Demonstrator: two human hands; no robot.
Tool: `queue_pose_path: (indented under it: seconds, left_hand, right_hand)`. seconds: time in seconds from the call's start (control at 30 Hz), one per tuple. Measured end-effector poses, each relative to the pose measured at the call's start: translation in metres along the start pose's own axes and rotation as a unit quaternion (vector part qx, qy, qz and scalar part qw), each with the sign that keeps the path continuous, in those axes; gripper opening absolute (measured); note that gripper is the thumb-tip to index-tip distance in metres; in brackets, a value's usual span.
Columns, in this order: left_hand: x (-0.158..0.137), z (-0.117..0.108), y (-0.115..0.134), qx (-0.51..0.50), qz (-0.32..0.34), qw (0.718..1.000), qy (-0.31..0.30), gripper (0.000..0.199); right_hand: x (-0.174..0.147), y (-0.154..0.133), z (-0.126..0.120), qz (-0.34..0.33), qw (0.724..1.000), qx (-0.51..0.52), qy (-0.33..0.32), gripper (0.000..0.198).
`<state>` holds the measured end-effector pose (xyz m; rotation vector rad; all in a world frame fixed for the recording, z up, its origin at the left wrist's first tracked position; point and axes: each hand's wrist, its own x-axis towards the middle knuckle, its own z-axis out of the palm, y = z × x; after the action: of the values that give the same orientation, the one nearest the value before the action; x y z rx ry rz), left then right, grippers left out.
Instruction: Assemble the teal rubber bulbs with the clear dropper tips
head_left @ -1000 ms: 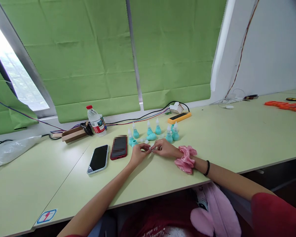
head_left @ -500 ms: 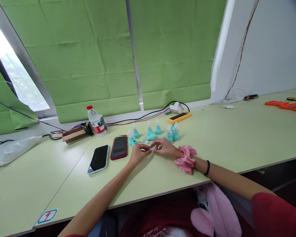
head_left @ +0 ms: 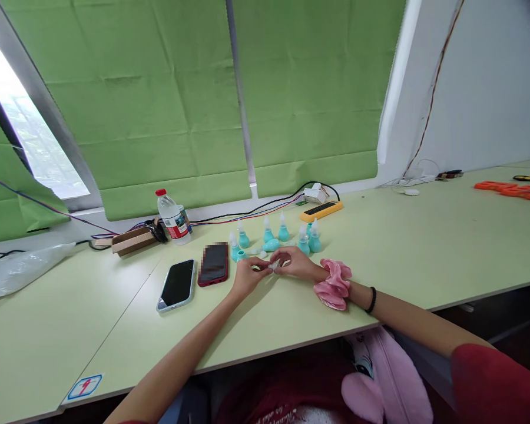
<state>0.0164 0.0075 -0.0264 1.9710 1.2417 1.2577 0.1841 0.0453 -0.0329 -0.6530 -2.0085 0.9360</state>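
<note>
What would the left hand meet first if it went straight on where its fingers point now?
The small pale piece, which the left hand seems to hold; just beyond it, probably the right hand. Depth is hard to judge.

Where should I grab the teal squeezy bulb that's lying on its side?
Probably around the rounded middle of the lying bulb, coming straight down from above. It lies low on the table, with standing bulbs behind it and the right hand close in front.
</note>
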Motion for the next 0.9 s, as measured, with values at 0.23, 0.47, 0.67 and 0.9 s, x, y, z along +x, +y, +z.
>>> queue_pose_path:
  seconds: [0.23, 0.47, 0.67, 0.9]
  left_hand:
    - [-0.003, -0.001, 0.007, 0.112, 0.072, 0.991, -0.007, 0.025]
    - [-0.005, -0.001, 0.008, 0.264, 0.179, 0.948, 0.004, 0.027]
    - [-0.008, 0.002, 0.007, 0.325, 0.192, 0.926, -0.024, 0.034]
    - [-0.01, 0.004, 0.006, 0.249, 0.166, 0.954, -0.036, 0.042]
  right_hand:
    - [0.002, -0.005, 0.0, 0.057, 0.994, 0.089, 0.016, 0.029]
    - [0.002, -0.006, 0.0, 0.125, 0.976, 0.174, 0.044, 0.033]
    - [0.003, -0.005, -0.003, 0.145, 0.968, 0.194, 0.061, 0.038]
    - [0.002, -0.009, -0.003, 0.129, 0.968, 0.206, 0.055, 0.038]
